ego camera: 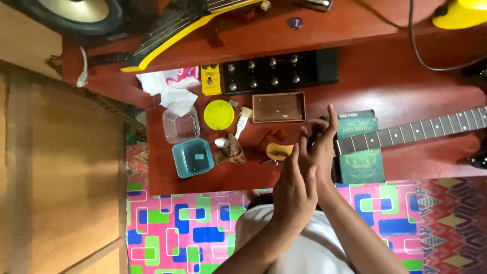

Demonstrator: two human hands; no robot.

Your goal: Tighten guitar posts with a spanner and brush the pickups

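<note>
1. Red wooden table [406, 86]: spread beneath and beyond both hands' fingers.
2. Guitar neck [416, 131]: laid across two green booklets [361, 165], its near end just beside the right fingertips.
3. Black pedal board [276, 71]: set well beyond the fingertips.
4. Shallow wooden tray [279, 107]: placed just past the fingertips, slightly to their left.
5. Teal container [193, 158], clear tub [180, 124] and yellow lid [218, 114]: grouped well to the left of the fingers.
6. Left hand [294, 190]: fingers extended and close together, pressed against the right hand; nothing seen held.
7. Right hand [320, 149]: fingers raised and slightly spread; what lies behind them is hidden, possibly the headstock.
8. Small tan wooden piece [278, 150]: found just left of the left fingertips.
</note>
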